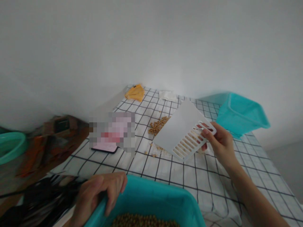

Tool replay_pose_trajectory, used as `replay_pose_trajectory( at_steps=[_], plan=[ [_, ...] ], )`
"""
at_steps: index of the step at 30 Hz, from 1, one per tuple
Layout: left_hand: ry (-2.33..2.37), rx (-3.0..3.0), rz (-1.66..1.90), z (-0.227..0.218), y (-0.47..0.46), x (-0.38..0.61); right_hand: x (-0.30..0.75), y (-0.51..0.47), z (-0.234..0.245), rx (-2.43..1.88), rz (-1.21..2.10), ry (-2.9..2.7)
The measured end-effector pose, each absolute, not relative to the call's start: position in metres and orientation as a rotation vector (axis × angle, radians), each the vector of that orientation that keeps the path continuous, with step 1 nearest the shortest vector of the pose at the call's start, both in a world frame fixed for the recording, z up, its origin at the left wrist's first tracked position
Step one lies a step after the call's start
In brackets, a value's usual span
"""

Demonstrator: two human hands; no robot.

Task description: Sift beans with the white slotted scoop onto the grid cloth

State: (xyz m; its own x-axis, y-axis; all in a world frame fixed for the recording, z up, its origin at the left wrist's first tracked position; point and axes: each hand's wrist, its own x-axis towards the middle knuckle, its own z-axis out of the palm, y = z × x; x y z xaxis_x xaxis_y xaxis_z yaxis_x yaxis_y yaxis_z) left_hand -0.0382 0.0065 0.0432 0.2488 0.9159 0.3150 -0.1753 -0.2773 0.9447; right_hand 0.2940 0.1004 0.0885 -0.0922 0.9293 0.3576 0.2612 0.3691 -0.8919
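My right hand [219, 143] grips the slotted end of a flat white plastic board [180, 121], tilted above the table. Beyond and beneath the board, a pile of tan beans [157, 126] lies on the cloth, partly hidden by it, with a few strays nearby. My left hand [104, 190] is closed over the left rim of a teal plastic bin [161, 189] at the table's near edge. Inside the bin are many greenish-brown beans [144, 220]; its near part is cut off by the frame.
A checked cloth [132, 160] covers the table. On it stand a tilted teal basket [241, 115], a yellow cloth [135, 93], a white folded piece [167, 95] and a partly blurred phone [105, 145]. A green basin [11, 146] sits lower at the left.
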Motion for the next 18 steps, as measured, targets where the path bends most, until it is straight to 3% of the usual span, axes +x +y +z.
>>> replay_pose_trajectory(
  at_steps=[18],
  plan=[
    [0.755, 1.497, 1.259, 0.045, 0.008, -0.049, 0.284, 0.098, 0.084, -0.965, 0.953, -1.625]
  ],
)
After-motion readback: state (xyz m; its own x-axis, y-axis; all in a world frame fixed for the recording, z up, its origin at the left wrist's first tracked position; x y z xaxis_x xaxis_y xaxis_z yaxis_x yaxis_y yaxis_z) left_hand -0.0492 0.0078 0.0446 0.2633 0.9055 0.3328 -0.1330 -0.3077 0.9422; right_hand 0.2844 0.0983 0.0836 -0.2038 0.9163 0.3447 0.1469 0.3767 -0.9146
